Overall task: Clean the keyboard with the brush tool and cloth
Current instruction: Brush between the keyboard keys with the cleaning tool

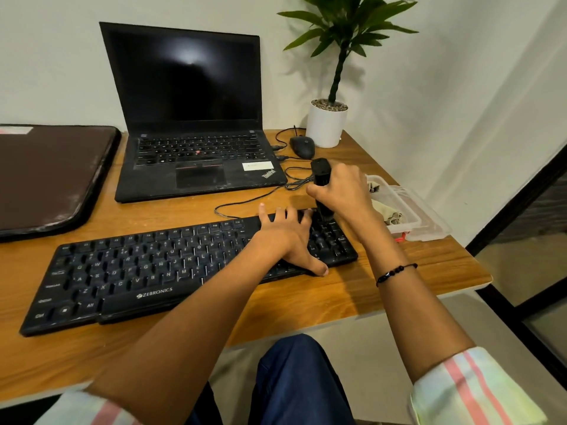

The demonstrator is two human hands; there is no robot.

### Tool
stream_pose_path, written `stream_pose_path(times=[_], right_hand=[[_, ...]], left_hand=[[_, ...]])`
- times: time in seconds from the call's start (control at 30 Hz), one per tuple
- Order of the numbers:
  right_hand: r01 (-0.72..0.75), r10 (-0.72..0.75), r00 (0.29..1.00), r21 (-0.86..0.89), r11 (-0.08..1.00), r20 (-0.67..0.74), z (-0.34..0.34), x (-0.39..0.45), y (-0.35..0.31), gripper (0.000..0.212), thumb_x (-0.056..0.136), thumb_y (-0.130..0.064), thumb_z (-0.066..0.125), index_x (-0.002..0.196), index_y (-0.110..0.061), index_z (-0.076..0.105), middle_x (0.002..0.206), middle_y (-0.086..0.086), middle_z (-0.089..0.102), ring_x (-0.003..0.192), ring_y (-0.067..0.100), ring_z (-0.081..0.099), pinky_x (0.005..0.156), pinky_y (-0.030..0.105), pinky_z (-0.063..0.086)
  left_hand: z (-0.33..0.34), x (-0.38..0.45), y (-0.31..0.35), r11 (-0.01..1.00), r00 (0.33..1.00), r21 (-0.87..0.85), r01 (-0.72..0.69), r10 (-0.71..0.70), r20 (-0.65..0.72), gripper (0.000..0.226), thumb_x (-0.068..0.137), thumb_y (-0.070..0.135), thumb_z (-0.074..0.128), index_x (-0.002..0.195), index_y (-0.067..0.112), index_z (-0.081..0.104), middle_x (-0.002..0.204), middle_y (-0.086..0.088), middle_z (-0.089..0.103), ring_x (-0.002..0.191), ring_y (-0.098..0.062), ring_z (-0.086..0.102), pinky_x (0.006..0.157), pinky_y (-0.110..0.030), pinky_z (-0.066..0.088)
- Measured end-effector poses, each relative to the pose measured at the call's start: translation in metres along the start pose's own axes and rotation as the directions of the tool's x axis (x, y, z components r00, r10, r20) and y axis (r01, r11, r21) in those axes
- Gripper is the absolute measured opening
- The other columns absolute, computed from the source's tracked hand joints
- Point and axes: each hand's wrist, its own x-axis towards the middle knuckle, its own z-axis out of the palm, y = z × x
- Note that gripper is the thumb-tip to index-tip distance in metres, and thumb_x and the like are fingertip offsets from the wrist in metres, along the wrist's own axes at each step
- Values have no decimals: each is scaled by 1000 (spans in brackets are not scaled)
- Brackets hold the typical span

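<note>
**Desk editor:** What does the frame show?

**Photographer:** A person seated at a wooden desk (pixel 399 289) works a black brush tool (pixel 321 176) over the right end of a black keyboard (pixel 129 271). The right hand (pixel 340 191) has its fingers curled round the tool's body, bristle end down among the keys at the far right corner. The left hand (pixel 288 237) lies flat on the keyboard just beside it, fingers straight and spread, thumb on the near edge, holding nothing, apparently steadying the board.

**Desk editor:** How far along is the job?

**Photographer:** Brushing is under way at the right end. Pale specks show on the keys toward the left, so I judge most of the board is yet to be brushed. The cloth (pixel 388 211) sits crumpled in a clear plastic tray (pixel 429 228) at the desk's right edge, apart from both hands, so the wiping looks not yet begun.

**Desk editor:** A count, please.

**Photographer:** One separate keyboard, one brush tool, one cloth as far as I can tell, one tray. Also one open laptop (pixel 190 118) with a dark screen, one mouse (pixel 302 147), one potted plant (pixel 326 124), and one dark flat case (pixel 46 179) at the left. Two hands, one beaded bracelet (pixel 395 273) on the right wrist.
</note>
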Motion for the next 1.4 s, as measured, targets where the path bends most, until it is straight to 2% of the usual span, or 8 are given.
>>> stream_pose_path(times=[0.2, 0.6, 0.73, 0.9, 1.03, 1.23, 1.3, 1.4], right_hand=[[58, -46, 981, -61, 996, 191, -8, 0, -1, 34, 75, -39, 68, 89, -10, 59, 89, 11, 63, 85, 29, 60, 64, 34, 45], [-54, 51, 998, 68, 996, 44, -13, -11, 8, 31, 73, -41, 69, 72, -16, 50, 72, 6, 57, 77, 30, 58, 60, 36, 43], [-107, 60, 975, 216, 970, 215, -21, -17, 9, 27, 77, -37, 70, 77, -14, 55, 71, 5, 63, 62, 21, 61, 51, 32, 49], [-31, 27, 998, 64, 998, 61, -10, -20, 9, 28, 74, -41, 69, 76, -20, 51, 73, 4, 58, 76, 27, 59, 60, 32, 41], [-161, 76, 969, 367, 916, 235, -23, -23, 8, 30, 78, -36, 70, 87, -9, 61, 74, 9, 67, 55, 19, 60, 45, 28, 44], [77, -81, 993, -50, 996, -87, -10, -30, 5, 25, 81, -37, 62, 92, -14, 57, 81, 10, 64, 85, 36, 61, 64, 32, 40], [105, -119, 987, -127, 986, -106, -7, -33, 2, 32, 83, -38, 59, 103, -13, 58, 89, 12, 67, 88, 37, 61, 66, 34, 42], [97, -97, 995, -5, 995, 23, -9, -36, 0, 25, 78, -36, 64, 89, -14, 57, 80, 9, 64, 78, 30, 62, 60, 29, 38]], left_hand=[[0, 0, 0, 1000, 1000, 6, -12, 12, 10, 120, 66, 82, 53, 152, 22, -6, 155, -17, 5, 143, -39, 0, 107, -67, -10], [2, 2, -1, 1000, 1000, -13, -22, 22, 0, 120, 66, 82, 55, 151, 28, -11, 154, -16, 6, 143, -39, 0, 107, -67, -10], [2, 1, -2, 1000, 1000, -18, -23, 23, 3, 119, 66, 81, 54, 151, 27, -9, 154, -16, 7, 143, -39, 0, 108, -66, -10], [3, 1, -2, 1000, 1000, -23, -20, 20, -3, 120, 66, 81, 55, 151, 25, -8, 154, -15, 7, 143, -38, -1, 108, -66, -10], [3, 1, -2, 999, 1000, -29, -26, 26, -4, 118, 66, 81, 55, 152, 23, -2, 153, -15, 9, 142, -38, 1, 109, -65, -9], [5, 2, -3, 999, 1000, -36, -22, 21, -13, 119, 65, 81, 55, 152, 26, -6, 152, -15, 11, 142, -37, 2, 109, -65, -9], [5, 2, -2, 999, 1000, -36, -22, 22, -14, 119, 66, 81, 55, 152, 25, -5, 151, -15, 12, 142, -37, 3, 109, -66, -9], [4, 2, -1, 999, 1000, -28, -17, 17, -7, 119, 66, 81, 54, 152, 22, -4, 150, -15, 13, 142, -37, 3, 109, -65, -8]])
